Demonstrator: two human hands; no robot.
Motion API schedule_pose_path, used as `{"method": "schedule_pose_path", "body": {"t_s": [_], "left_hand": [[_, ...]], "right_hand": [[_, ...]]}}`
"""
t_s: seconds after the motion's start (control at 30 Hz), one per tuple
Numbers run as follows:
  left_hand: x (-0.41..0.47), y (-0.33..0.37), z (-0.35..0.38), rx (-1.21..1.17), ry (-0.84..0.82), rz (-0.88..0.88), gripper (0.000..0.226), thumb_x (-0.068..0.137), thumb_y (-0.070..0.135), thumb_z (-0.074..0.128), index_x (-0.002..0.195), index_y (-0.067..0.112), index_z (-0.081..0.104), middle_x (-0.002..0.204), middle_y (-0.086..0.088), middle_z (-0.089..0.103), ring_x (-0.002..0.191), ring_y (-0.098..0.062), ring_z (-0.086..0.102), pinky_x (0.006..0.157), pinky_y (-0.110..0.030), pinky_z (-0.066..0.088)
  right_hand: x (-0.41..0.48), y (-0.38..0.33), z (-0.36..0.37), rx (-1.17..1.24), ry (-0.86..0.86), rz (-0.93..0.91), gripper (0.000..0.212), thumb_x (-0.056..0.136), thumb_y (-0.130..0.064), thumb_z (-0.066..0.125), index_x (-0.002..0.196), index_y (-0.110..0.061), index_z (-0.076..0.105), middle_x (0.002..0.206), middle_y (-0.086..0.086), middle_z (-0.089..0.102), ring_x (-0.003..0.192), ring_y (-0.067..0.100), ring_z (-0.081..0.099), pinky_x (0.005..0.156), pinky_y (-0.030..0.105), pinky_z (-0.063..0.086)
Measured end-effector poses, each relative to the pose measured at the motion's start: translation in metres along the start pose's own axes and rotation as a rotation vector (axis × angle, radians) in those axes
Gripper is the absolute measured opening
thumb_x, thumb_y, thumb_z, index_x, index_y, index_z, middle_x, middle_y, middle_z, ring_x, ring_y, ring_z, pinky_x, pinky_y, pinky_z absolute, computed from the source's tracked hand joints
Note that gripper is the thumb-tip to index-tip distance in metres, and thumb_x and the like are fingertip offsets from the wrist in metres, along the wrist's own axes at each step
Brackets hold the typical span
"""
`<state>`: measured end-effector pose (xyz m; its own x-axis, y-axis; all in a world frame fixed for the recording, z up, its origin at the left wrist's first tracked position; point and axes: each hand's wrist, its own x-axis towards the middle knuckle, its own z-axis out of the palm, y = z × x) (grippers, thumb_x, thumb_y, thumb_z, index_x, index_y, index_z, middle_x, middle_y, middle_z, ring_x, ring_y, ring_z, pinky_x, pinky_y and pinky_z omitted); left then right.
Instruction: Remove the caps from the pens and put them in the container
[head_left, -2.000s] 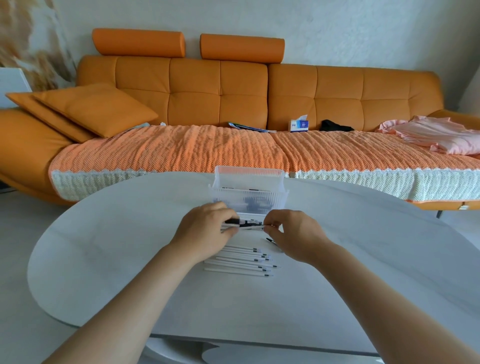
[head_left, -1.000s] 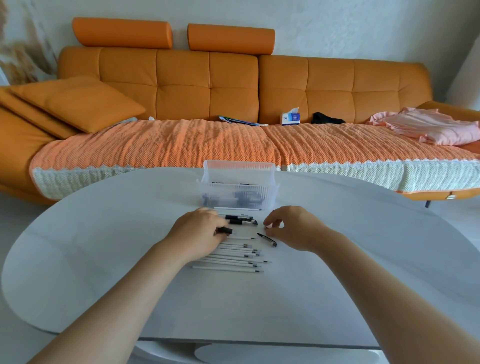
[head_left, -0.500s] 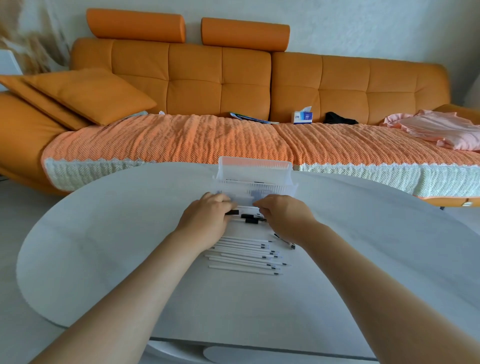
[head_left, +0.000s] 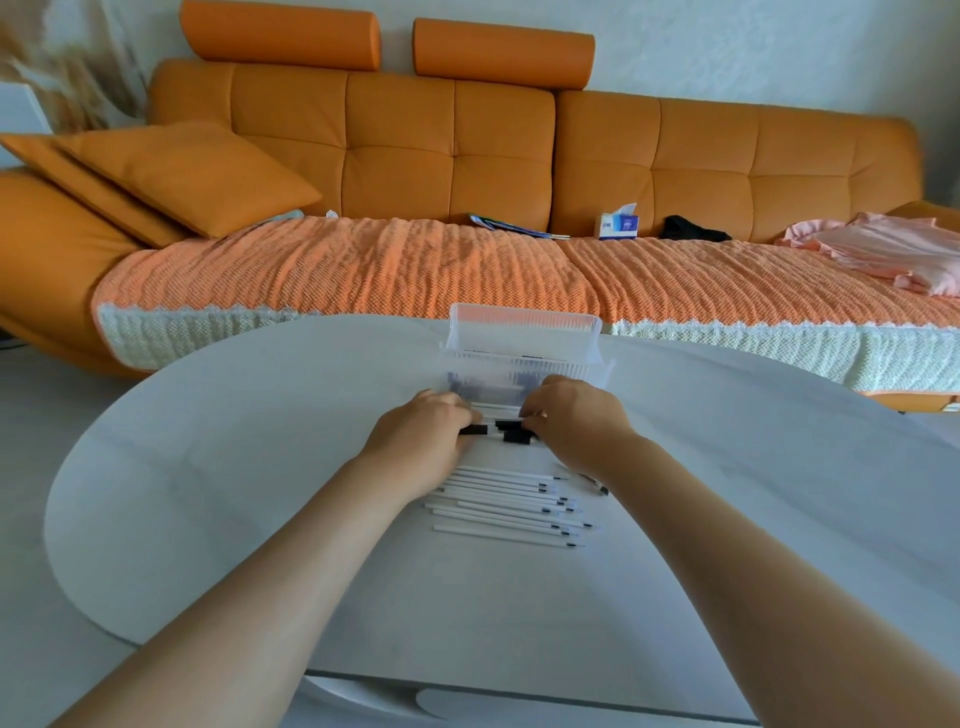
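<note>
A clear plastic container (head_left: 524, 340) with an upright lid stands on the white table (head_left: 260, 467), with dark caps inside. Just in front of it lie capped white pens with black caps (head_left: 511, 431). My left hand (head_left: 421, 441) pinches the left end of one capped pen. My right hand (head_left: 576, 415) grips the black-capped end of a pen. Nearer to me lies a row of several uncapped white pens (head_left: 504, 506), tips pointing right. A loose black cap (head_left: 595, 480) lies beside my right wrist.
An orange sofa (head_left: 467, 156) with a woven orange cover runs behind the table. On it are cushions (head_left: 171, 176), a tissue box (head_left: 618, 223), a dark item and pink cloth (head_left: 883, 249). The table's near edge is at the bottom.
Both hands moved forward from the uncapped row to the capped pens by the container and closed on one. The camera view shifted slightly.
</note>
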<state>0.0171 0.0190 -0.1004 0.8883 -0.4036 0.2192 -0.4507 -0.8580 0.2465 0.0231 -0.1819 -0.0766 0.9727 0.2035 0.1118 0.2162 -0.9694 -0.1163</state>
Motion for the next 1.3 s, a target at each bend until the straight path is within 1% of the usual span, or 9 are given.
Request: {"method": "schedule_pose_path", "body": {"t_s": [0.23, 0.43, 0.57, 0.67, 0.8, 0.93, 1.03, 1.2, 1.3], "left_hand": [[0.001, 0.009, -0.013, 0.089, 0.175, 0.036, 0.035, 0.098, 0.030, 0.052, 0.133, 0.029, 0.057, 0.134, 0.015, 0.053, 0.120, -0.015, 0.042, 0.077, -0.032, 0.047], [-0.003, 0.019, -0.015, 0.087, 0.265, 0.095, 0.018, 0.094, 0.033, 0.058, 0.107, 0.028, 0.070, 0.101, 0.013, 0.067, 0.096, -0.016, 0.052, 0.060, -0.030, 0.041], [-0.004, 0.032, -0.015, 0.055, 0.223, 0.049, 0.022, 0.097, 0.040, 0.051, 0.100, 0.026, 0.068, 0.095, 0.009, 0.065, 0.095, -0.013, 0.056, 0.066, -0.033, 0.050], [-0.005, 0.045, -0.015, 0.027, 0.228, 0.068, 0.023, 0.096, 0.042, 0.051, 0.097, 0.026, 0.067, 0.091, 0.008, 0.064, 0.090, -0.013, 0.058, 0.064, -0.032, 0.048], [-0.006, 0.060, -0.015, 0.003, 0.236, 0.104, 0.022, 0.096, 0.041, 0.054, 0.092, 0.024, 0.067, 0.083, 0.009, 0.061, 0.083, -0.015, 0.058, 0.058, -0.030, 0.043], [-0.003, 0.066, -0.015, -0.022, 0.232, 0.042, 0.029, 0.093, 0.052, 0.053, 0.114, 0.036, 0.064, 0.106, 0.015, 0.063, 0.098, -0.011, 0.060, 0.067, -0.028, 0.046], [-0.001, 0.062, -0.016, -0.034, 0.197, -0.018, 0.038, 0.093, 0.060, 0.044, 0.125, 0.043, 0.057, 0.117, 0.019, 0.059, 0.102, -0.010, 0.060, 0.070, -0.027, 0.046], [0.000, 0.052, -0.015, -0.037, 0.161, -0.073, 0.024, 0.097, 0.048, 0.046, 0.111, 0.042, 0.065, 0.108, 0.016, 0.062, 0.095, -0.010, 0.061, 0.068, -0.027, 0.047], [0.000, 0.049, -0.014, -0.053, 0.139, -0.086, 0.019, 0.097, 0.042, 0.050, 0.108, 0.039, 0.065, 0.106, 0.016, 0.062, 0.095, -0.011, 0.060, 0.073, -0.031, 0.050]], "right_hand": [[-0.015, 0.007, -0.017, 0.158, 0.119, 0.028, 0.013, 0.095, -0.030, 0.059, 0.099, -0.031, 0.071, 0.102, -0.013, 0.063, 0.090, 0.012, 0.058, 0.073, 0.031, 0.050], [-0.038, 0.021, -0.026, 0.328, 0.174, 0.023, 0.007, 0.093, -0.031, 0.064, 0.094, -0.036, 0.069, 0.096, -0.018, 0.063, 0.084, 0.005, 0.058, 0.075, 0.028, 0.052], [-0.052, 0.035, -0.029, 0.333, 0.108, 0.015, 0.011, 0.093, -0.034, 0.064, 0.101, -0.039, 0.069, 0.092, -0.022, 0.063, 0.081, 0.001, 0.057, 0.076, 0.027, 0.051], [-0.059, 0.043, -0.035, 0.378, 0.074, -0.003, 0.017, 0.095, -0.032, 0.061, 0.107, -0.040, 0.069, 0.093, -0.023, 0.063, 0.085, 0.001, 0.058, 0.078, 0.024, 0.049], [-0.065, 0.049, -0.040, 0.427, 0.042, -0.024, 0.022, 0.098, -0.021, 0.056, 0.111, -0.029, 0.073, 0.097, -0.016, 0.066, 0.089, 0.004, 0.061, 0.079, 0.019, 0.045], [-0.065, 0.055, -0.039, 0.447, 0.063, 0.022, 0.023, 0.097, -0.014, 0.056, 0.105, -0.025, 0.075, 0.091, -0.016, 0.065, 0.085, 0.005, 0.062, 0.076, 0.017, 0.045], [-0.064, 0.060, -0.035, 0.430, 0.089, 0.068, 0.020, 0.097, -0.016, 0.056, 0.102, -0.024, 0.074, 0.097, -0.011, 0.066, 0.086, 0.007, 0.058, 0.074, 0.020, 0.043], [-0.064, 0.060, -0.030, 0.413, 0.078, 0.131, 0.020, 0.099, -0.018, 0.053, 0.101, -0.024, 0.072, 0.101, -0.008, 0.066, 0.086, 0.010, 0.056, 0.071, 0.023, 0.042], [-0.063, 0.060, -0.029, 0.403, 0.067, 0.149, 0.020, 0.100, -0.019, 0.052, 0.100, -0.024, 0.072, 0.094, -0.008, 0.064, 0.076, 0.006, 0.055, 0.062, 0.019, 0.041]]}}
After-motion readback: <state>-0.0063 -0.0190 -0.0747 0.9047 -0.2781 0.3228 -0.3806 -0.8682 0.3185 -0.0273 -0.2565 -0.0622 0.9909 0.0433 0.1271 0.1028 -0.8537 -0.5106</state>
